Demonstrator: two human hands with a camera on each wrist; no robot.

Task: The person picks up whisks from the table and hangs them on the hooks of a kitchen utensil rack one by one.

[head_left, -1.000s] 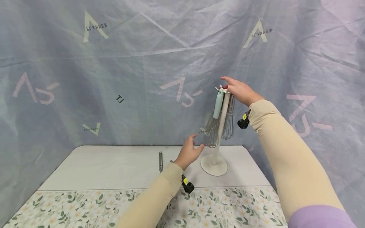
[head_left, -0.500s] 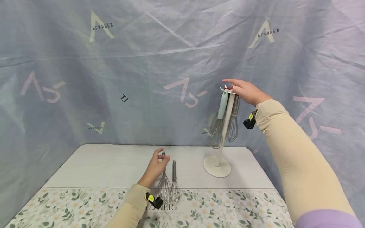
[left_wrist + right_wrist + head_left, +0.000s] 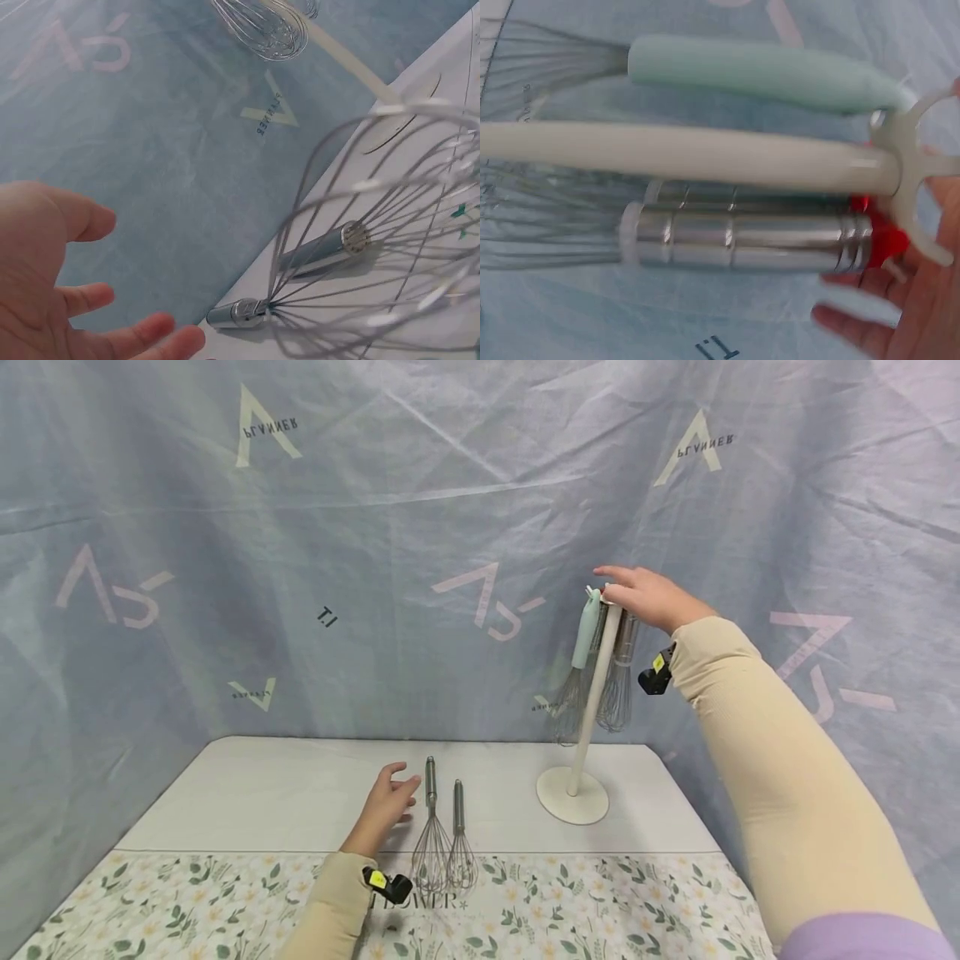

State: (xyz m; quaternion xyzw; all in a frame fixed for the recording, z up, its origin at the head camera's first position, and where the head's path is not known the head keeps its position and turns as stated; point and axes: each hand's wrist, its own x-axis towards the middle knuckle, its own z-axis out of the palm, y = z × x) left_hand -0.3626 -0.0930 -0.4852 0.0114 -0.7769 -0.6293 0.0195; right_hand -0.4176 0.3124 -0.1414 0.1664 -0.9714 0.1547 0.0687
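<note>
Two steel whisks lie on the table, a longer one (image 3: pixel 431 781) and a shorter one (image 3: pixel 459 806). Just left of them is my left hand (image 3: pixel 386 802), fingers loosely spread and holding nothing; in the left wrist view that palm (image 3: pixel 45 277) faces the whisk wires (image 3: pixel 352 187). My right hand (image 3: pixel 651 597) is at the top of a cream stand (image 3: pixel 596 710), its forefinger stretched out over the hooks. From the hooks hang a mint-handled whisk (image 3: pixel 587 631) and steel-handled whisks (image 3: pixel 757 238). A red piece (image 3: pixel 889 238) shows beside the cream hooks (image 3: pixel 907 161).
The stand's round base (image 3: pixel 573 795) rests on the white back part of the table. A floral cloth pattern (image 3: pixel 592 910) covers the front part. Behind hangs a grey-blue curtain (image 3: pixel 375 568) with printed letters.
My left hand has moved from near the stand to the left, passing over the longer whisk. The hanging whisks have turned slightly around the stand's top, under my right hand.
</note>
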